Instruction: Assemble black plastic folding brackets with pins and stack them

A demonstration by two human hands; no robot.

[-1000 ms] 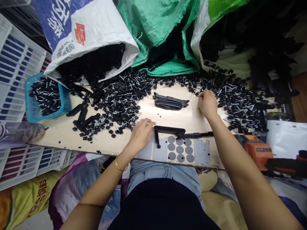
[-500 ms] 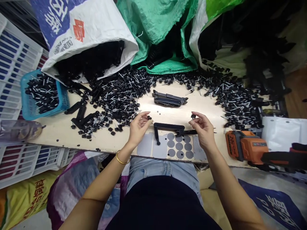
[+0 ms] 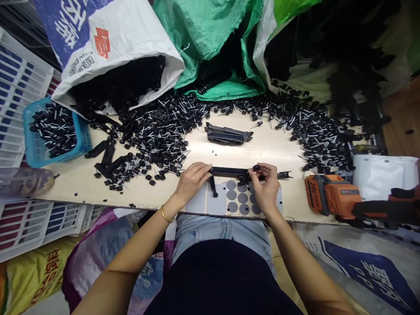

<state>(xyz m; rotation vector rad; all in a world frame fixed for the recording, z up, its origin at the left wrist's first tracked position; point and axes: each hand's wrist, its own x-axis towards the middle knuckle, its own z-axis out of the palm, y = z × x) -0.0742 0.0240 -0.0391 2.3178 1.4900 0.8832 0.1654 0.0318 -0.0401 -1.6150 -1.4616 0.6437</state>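
A long black plastic arm (image 3: 229, 171) lies across the near part of the wooden board (image 3: 282, 153). My left hand (image 3: 192, 180) is closed on its left end. My right hand (image 3: 266, 186) pinches a small black-headed pin (image 3: 256, 168) right at the arm's middle joint. A second folded black arm assembly (image 3: 227, 134) rests further back on the board. Heaps of loose black-headed metal pins (image 3: 160, 131) spread to the left and right (image 3: 315, 131) of it.
A blue basket (image 3: 36, 151) of pins stands at the far left. Open sacks of black parts, white (image 3: 108, 48) and green (image 3: 210, 43), lean along the back. An orange cordless drill (image 3: 331, 197) lies at the right edge. White crates (image 3: 29, 218) are stacked on the left.
My right hand came back from the right pin heap with a pin and dropped onto the arm's joint. My left hand lifted briefly, then closed on the arm's left end.
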